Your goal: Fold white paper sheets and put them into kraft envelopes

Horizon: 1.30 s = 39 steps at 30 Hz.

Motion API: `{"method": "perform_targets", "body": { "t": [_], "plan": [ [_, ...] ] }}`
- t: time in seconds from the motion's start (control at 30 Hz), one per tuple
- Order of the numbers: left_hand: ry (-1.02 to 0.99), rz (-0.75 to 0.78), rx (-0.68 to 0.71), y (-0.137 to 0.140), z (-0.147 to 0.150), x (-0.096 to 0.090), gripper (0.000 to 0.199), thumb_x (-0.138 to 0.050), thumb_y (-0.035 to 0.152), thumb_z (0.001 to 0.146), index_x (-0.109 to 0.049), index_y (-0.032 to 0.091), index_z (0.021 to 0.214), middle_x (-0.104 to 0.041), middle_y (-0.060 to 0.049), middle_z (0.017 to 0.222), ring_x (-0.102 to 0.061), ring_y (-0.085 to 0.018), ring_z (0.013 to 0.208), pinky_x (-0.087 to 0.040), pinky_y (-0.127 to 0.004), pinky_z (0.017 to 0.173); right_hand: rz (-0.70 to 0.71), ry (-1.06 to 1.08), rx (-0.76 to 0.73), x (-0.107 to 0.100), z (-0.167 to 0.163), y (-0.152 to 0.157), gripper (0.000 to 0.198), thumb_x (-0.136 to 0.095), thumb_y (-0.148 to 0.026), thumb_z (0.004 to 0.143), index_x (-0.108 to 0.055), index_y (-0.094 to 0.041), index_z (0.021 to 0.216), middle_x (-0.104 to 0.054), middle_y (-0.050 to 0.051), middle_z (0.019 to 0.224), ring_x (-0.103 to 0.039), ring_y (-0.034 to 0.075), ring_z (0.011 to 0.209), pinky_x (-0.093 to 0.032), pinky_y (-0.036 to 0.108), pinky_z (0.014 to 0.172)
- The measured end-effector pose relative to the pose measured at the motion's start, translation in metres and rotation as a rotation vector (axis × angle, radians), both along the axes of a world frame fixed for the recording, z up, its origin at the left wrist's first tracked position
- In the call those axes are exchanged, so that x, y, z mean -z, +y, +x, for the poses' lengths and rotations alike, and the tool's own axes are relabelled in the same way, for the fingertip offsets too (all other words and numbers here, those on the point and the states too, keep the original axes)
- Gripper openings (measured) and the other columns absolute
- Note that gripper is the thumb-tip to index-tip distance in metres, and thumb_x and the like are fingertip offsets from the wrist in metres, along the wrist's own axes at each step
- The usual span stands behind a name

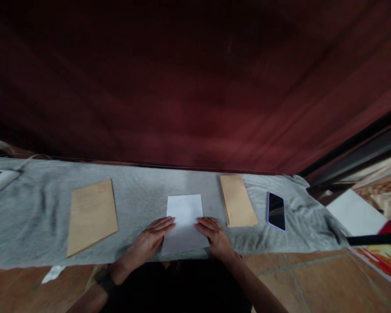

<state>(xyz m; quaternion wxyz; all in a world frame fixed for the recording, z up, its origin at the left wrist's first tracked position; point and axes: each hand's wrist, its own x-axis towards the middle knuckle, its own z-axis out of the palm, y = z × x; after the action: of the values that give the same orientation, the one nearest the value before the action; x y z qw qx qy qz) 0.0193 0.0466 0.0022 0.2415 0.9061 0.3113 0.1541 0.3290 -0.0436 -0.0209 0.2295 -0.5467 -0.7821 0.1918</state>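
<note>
A white sheet of paper [184, 228] lies on the grey cloth directly in front of me. My left hand [154, 232] rests along its left edge, fingers stretched out and lying flat on the paper. On the opposite edge, my right hand [215, 234] lies in the same way, its fingertips pointing inward. Both thumbs are hard to make out. To the right of the sheet is a stack of narrow brown envelopes [237, 201]. A larger brown envelope [93, 217] lies to the left, turned at a slant.
Grey cloth [140, 187] covers the long low surface. A phone [276, 211] lies right of the envelopes; a white device [0, 180] with a cable sits far left. Behind hangs a dark red curtain [195, 108]. A paper scrap [53, 274] is on the tiled floor [286, 278].
</note>
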Motion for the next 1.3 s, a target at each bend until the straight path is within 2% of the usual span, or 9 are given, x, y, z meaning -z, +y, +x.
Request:
{"method": "perform_targets", "body": {
  "t": [0.1,0.2,0.33,0.43,0.53,0.67,0.83,1.0,1.3],
  "plan": [
    [-0.004,-0.096,-0.009,0.007,0.002,-0.015,0.064,-0.039,0.002,0.089,-0.058,0.035,0.14,-0.062,0.003,0.143,-0.057,-0.015,0.132,-0.045,-0.037,0.115,-0.001,-0.01,-0.001,-0.001,-0.002,-0.002,0.067,-0.051,-0.001,0.078,-0.061,-0.028,0.139,-0.055,0.004,0.149,-0.051,0.024,0.137,-0.037,0.048,0.119],
    [-0.009,-0.129,-0.014,0.014,0.032,-0.023,0.051,-0.039,0.016,0.099,-0.053,0.032,0.145,-0.058,0.002,0.147,-0.055,-0.015,0.134,-0.043,-0.035,0.116,-0.001,-0.005,-0.003,-0.003,-0.003,-0.003,0.067,-0.052,-0.002,0.079,-0.061,-0.028,0.139,-0.055,0.004,0.15,-0.051,0.024,0.137,-0.036,0.048,0.12],
    [0.058,-0.038,0.128,0.023,0.094,-0.012,0.048,-0.045,0.036,0.103,-0.045,0.028,0.15,-0.045,-0.003,0.158,-0.039,-0.018,0.147,-0.027,-0.043,0.125,0.007,-0.009,-0.003,-0.006,-0.004,-0.002,0.072,-0.052,0.0,0.077,-0.057,-0.029,0.143,-0.056,0.004,0.148,-0.051,0.023,0.136,-0.034,0.047,0.121],
    [0.105,0.03,0.14,0.033,0.116,0.003,0.049,-0.042,0.037,0.104,-0.043,0.027,0.152,-0.041,-0.004,0.16,-0.033,-0.019,0.15,-0.023,-0.044,0.126,0.012,-0.006,0.002,-0.007,-0.005,-0.001,0.071,-0.052,0.002,0.078,-0.058,-0.028,0.141,-0.058,0.005,0.146,-0.052,0.023,0.135,-0.035,0.048,0.121],
    [0.13,0.107,0.094,0.044,0.101,0.015,0.052,-0.039,0.036,0.105,-0.037,0.023,0.155,-0.037,-0.005,0.162,-0.029,-0.018,0.152,-0.02,-0.043,0.127,0.015,0.0,0.011,-0.006,-0.005,0.0,0.064,-0.056,0.0,0.079,-0.063,-0.027,0.136,-0.058,0.006,0.147,-0.053,0.023,0.135,-0.036,0.049,0.12],
    [0.158,0.138,-0.01,0.049,0.048,0.02,0.052,-0.039,0.036,0.104,-0.039,0.023,0.154,-0.041,-0.005,0.16,-0.033,-0.02,0.15,-0.023,-0.045,0.126,0.006,-0.006,0.024,-0.004,-0.005,0.0,0.058,-0.059,-0.004,0.081,-0.064,-0.027,0.135,-0.057,0.006,0.147,-0.053,0.023,0.135,-0.037,0.048,0.119],
    [0.093,0.087,-0.028,0.019,-0.003,0.013,0.053,-0.036,0.017,0.1,-0.046,0.028,0.151,-0.048,-0.002,0.155,-0.043,-0.017,0.145,-0.032,-0.042,0.123,0.005,0.023,0.023,-0.003,-0.003,0.0,0.06,-0.058,-0.005,0.08,-0.063,-0.027,0.136,-0.058,0.005,0.146,-0.054,0.024,0.134,-0.037,0.047,0.119],
    [0.018,0.057,-0.049,-0.009,-0.002,0.009,0.064,-0.048,0.007,0.086,-0.053,0.031,0.145,-0.051,-0.001,0.153,-0.046,-0.021,0.143,-0.036,-0.048,0.121,0.013,0.035,0.024,-0.002,-0.001,0.0,0.062,-0.054,-0.003,0.081,-0.062,-0.03,0.137,-0.06,0.004,0.145,-0.055,0.022,0.133,-0.039,0.048,0.117],
    [-0.081,0.042,-0.235,-0.005,0.022,0.012,0.057,-0.047,0.0,0.078,-0.072,0.029,0.12,-0.069,-0.003,0.131,-0.061,-0.022,0.123,-0.049,-0.047,0.107,0.028,0.12,0.069,0.0,-0.003,0.002,0.065,-0.051,0.002,0.076,-0.064,-0.027,0.133,-0.065,0.005,0.138,-0.057,0.023,0.129,-0.042,0.05,0.114]
  ]
}}
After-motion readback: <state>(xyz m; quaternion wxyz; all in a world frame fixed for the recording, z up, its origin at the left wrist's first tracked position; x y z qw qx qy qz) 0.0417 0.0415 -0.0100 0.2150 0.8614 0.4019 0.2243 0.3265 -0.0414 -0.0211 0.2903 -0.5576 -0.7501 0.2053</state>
